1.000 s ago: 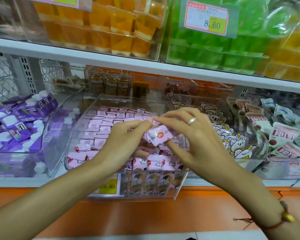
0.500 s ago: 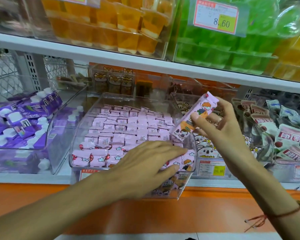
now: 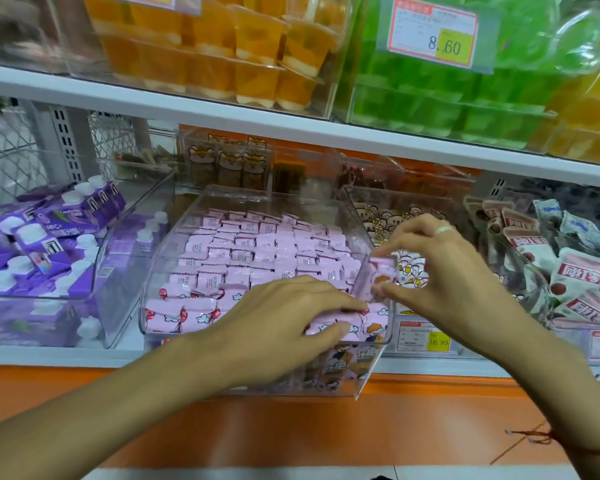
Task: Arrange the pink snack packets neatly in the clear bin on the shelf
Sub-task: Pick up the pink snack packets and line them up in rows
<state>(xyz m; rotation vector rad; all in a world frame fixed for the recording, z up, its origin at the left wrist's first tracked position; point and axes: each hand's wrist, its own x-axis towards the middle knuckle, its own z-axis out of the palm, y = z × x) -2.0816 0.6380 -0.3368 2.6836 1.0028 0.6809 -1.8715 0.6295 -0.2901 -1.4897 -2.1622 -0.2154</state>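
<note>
Pink snack packets fill the clear bin on the shelf in tidy rows, with a looser row lying along the bin's front wall. One more pink packet is pinched between the thumb and curled fingertips of the right hand, held at the bin's right wall near its front corner; it is blurred, so whether it touches the wall cannot be told. A pale ring sits on a finger of that hand. The left hand lies flat over the front-right packets in the bin, fingers stretched out and pressing on them, thumb against the front row. Left of the bin stands another clear bin holding purple cartons with white caps. Right of the bin are packets printed with cartoon faces, and beyond them red-and-white wrapped snacks. On the shelf above the bin sit orange jelly cups and green jelly cups, with a price tag reading 8.60.
</note>
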